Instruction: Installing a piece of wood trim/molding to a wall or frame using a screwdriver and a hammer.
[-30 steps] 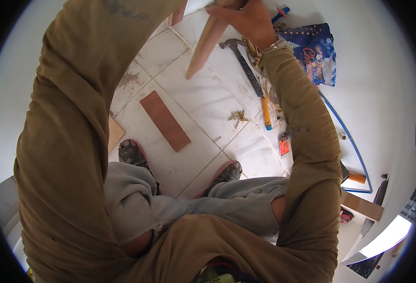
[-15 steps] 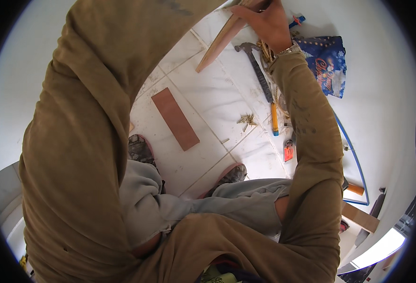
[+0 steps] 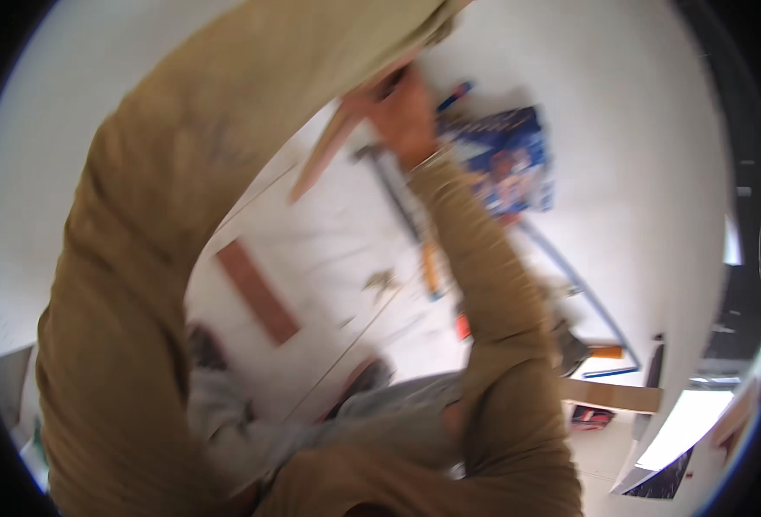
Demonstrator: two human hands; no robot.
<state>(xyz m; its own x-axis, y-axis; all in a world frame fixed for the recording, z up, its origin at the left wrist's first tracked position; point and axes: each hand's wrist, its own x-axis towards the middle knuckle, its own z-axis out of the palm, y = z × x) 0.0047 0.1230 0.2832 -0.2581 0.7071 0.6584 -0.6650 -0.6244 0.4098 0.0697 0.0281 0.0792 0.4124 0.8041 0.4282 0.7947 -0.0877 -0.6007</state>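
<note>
Near the top, my right hand (image 3: 402, 116) grips a narrow wooden board (image 3: 318, 157), which slants down to the left. My left arm (image 3: 148, 258) reaches up past it; its hand is hidden behind the sleeve at the top. A hammer (image 3: 393, 189) with a dark handle lies just below my right hand, beside an orange-handled tool (image 3: 430, 269). A reddish-brown rectangular plank (image 3: 256, 289) rests on the tiled floor at centre left, with a small pile of pale bits (image 3: 380, 281) to its right. The picture is blurred, so finer detail cannot be made out.
Against the white wall on the right are a blue printed bag (image 3: 505, 159), a small blue tool (image 3: 455, 95) and a blue frame (image 3: 583, 289). A small red item (image 3: 463, 326) lies beside my right forearm, and a wooden board (image 3: 609, 395) is at lower right.
The view has swung and blurred: floor items now appear lower and further left. My right hand and its board have shifted down and left in the picture, still held together.
</note>
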